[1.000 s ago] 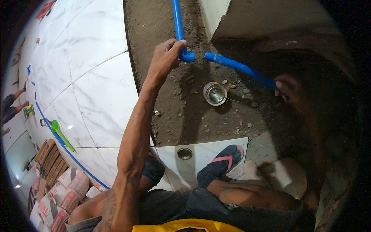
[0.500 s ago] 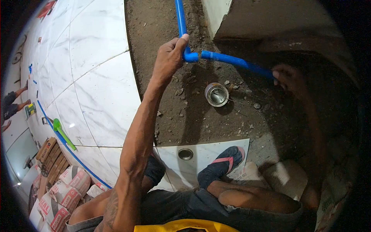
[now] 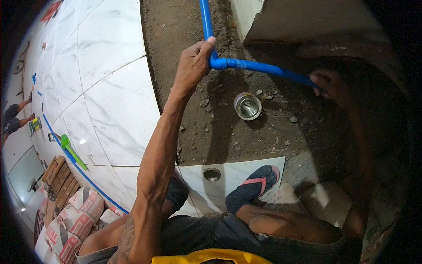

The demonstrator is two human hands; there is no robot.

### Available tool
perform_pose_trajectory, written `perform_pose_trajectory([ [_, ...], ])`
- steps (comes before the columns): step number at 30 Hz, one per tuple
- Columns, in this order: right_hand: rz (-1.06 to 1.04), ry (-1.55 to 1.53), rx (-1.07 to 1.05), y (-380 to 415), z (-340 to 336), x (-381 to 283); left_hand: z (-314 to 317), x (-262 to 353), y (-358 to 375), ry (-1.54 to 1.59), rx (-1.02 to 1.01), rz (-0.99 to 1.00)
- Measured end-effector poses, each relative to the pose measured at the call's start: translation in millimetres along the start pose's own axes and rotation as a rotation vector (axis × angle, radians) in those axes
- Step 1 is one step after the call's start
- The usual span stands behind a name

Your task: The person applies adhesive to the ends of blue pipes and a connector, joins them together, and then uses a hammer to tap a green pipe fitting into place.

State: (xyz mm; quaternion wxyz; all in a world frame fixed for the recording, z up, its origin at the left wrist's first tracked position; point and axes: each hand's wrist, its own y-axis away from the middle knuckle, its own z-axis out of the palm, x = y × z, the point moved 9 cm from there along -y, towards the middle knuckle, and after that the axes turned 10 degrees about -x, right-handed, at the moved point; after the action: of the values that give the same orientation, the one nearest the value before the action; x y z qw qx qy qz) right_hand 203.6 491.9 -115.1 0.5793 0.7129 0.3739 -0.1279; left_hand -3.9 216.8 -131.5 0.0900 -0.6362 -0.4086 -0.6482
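My left hand (image 3: 194, 64) is wrapped round the blue elbow fitting (image 3: 218, 64), thumb up along it. From the elbow an upright-running blue pipe (image 3: 205, 17) leads toward the top of the head view. A second blue pipe (image 3: 263, 69) meets the elbow's other mouth, its end right in the socket. My right hand (image 3: 330, 84), in shadow, grips that second pipe near its far right part. Below the pipe an open metal can (image 3: 247, 107) stands on the dirt, shiny inside.
A round metal lid (image 3: 212, 174) lies on a tile by my feet. White marbled tiles (image 3: 110, 101) cover the floor at left, with a green tool (image 3: 72, 149) and long blue pipe (image 3: 94, 180). Cement bags (image 3: 83, 207) and another person's legs (image 3: 18, 118) are at far left.
The gap between the second pipe and the elbow has closed. My right hand has brought the pipe leftward against the elbow, while my left hand stays nearly in place.
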Motion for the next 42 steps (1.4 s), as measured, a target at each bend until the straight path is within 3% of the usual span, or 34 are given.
perform_pose_trajectory([
  [8,0.030,-0.031,-0.010,1.8,2.9,-11.7,-1.3,-4.3,-0.6,0.044,0.016,0.005],
  [11,-0.041,-0.020,-0.110,-6.8,7.9,-12.2,-2.3,-4.3,-0.8,0.010,0.014,-0.002],
  [14,-0.134,0.345,-0.033,-9.9,2.9,-20.3,-4.0,-5.9,-1.0,0.018,0.023,-0.009],
  [17,-0.062,0.480,0.147,-9.7,0.2,-21.6,-5.6,-8.7,-1.8,0.015,0.034,-0.009],
  [23,-0.206,0.451,0.235,-10.3,7.6,-34.9,-8.0,-5.5,-2.1,-0.093,0.078,0.041],
  [26,-0.199,0.344,0.215,-15.8,12.5,-30.3,-6.8,0.4,0.8,-0.128,0.091,0.037],
  [42,-0.244,0.377,0.182,-30.2,12.9,-21.3,-3.2,-5.6,-0.7,-0.139,0.134,0.036],
])
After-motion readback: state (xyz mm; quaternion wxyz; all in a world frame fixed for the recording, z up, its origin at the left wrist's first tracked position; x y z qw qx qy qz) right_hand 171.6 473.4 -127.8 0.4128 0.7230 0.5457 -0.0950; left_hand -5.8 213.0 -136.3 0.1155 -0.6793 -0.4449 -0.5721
